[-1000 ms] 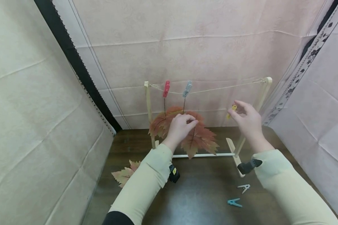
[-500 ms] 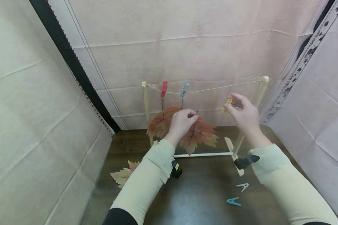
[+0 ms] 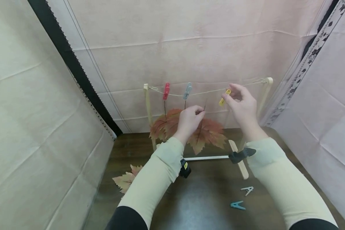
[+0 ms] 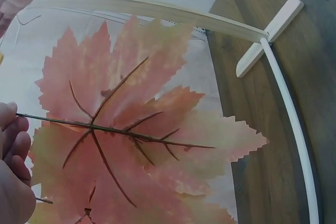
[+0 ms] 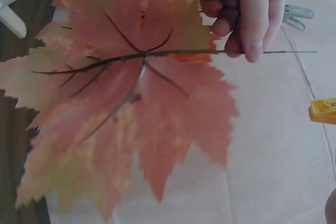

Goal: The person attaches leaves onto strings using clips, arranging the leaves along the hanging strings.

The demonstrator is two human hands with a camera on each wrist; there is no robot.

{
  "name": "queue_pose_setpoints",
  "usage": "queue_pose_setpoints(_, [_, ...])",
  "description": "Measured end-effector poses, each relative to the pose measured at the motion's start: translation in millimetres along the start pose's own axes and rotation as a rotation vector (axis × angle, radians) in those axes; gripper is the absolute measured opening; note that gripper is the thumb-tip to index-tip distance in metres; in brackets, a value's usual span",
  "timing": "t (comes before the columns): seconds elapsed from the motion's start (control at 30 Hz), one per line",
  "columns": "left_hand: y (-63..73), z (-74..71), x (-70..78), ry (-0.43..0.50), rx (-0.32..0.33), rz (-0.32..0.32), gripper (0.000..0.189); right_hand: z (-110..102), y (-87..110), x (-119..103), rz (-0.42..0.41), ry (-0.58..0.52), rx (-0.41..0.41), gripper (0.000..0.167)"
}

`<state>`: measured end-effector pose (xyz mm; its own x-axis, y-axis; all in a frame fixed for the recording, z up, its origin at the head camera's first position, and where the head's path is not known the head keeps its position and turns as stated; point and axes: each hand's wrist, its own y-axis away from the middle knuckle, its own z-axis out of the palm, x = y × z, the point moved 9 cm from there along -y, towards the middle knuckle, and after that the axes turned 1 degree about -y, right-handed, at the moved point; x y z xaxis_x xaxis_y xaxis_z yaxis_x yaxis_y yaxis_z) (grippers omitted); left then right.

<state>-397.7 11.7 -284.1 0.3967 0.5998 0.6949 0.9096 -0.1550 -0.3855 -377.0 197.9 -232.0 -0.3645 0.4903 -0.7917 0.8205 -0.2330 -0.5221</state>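
My left hand (image 3: pixel 189 121) pinches the thin stem of a reddish-orange artificial maple leaf (image 3: pixel 208 134), whose blade hangs below the fingers. The right wrist view shows the stem tip poking out past the thumb of the left hand (image 5: pixel 254 17). My right hand (image 3: pixel 242 103) holds a yellow clothespin (image 3: pixel 225 97) between thumb and fingers, close by the string (image 3: pixel 207 92) and right of the leaf. Along the string, a red clothespin (image 3: pixel 166 91) and a pale blue clothespin (image 3: pixel 187 91) each clip a leaf stem; those leaves (image 3: pixel 158 127) hang partly behind my left hand.
The string spans a wooden frame (image 3: pixel 147 108) with a white bottom bar (image 3: pixel 207 157). On the dark table lie a white clothespin (image 3: pixel 247 190), a blue clothespin (image 3: pixel 237 205) and a paler leaf (image 3: pixel 125 181), partly under my left sleeve. Fabric walls enclose the back and sides.
My right hand has moved up and left with the yellow clothespin, nearer the string. My left hand has raised its leaf and shifted slightly right.
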Motion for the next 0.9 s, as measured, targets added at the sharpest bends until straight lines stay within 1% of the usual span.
queue_pose_setpoints(0.13, [-3.1,0.6,1.9,0.01,0.004,-0.017,0.018,2,-9.1,-11,-0.009,0.002,-0.013,0.051])
queue_pose_setpoints(0.23, [-5.3,1.8,2.2,0.003,-0.006,-0.025,0.018,6,-14.3,-20,-0.016,0.033,-0.047,0.053])
queue_pose_setpoints(0.3, [-6.7,3.2,3.0,-0.008,-0.017,-0.02,0.019,9,-16.6,-26,-0.018,0.05,-0.069,0.054])
queue_pose_setpoints(0.43, [-9.3,4.4,2.0,-0.008,-0.024,-0.032,0.019,14,-20.5,-35,-0.029,0.049,-0.105,0.053])
queue_pose_setpoints(0.63, [-11.8,2.9,0.4,0.015,0.0,-0.053,0.019,21,-25.3,-47,-0.067,0.024,-0.127,0.047])
queue_pose_setpoints(0.8, [-13.7,1.6,1.8,0.016,0.026,-0.044,0.018,30,-29.9,-55,-0.095,0.045,-0.153,0.045])
queue_pose_setpoints(0.9, [-14.7,1.3,1.3,0.023,0.035,-0.047,0.016,36,-32.4,-61,-0.127,0.059,-0.169,0.043])
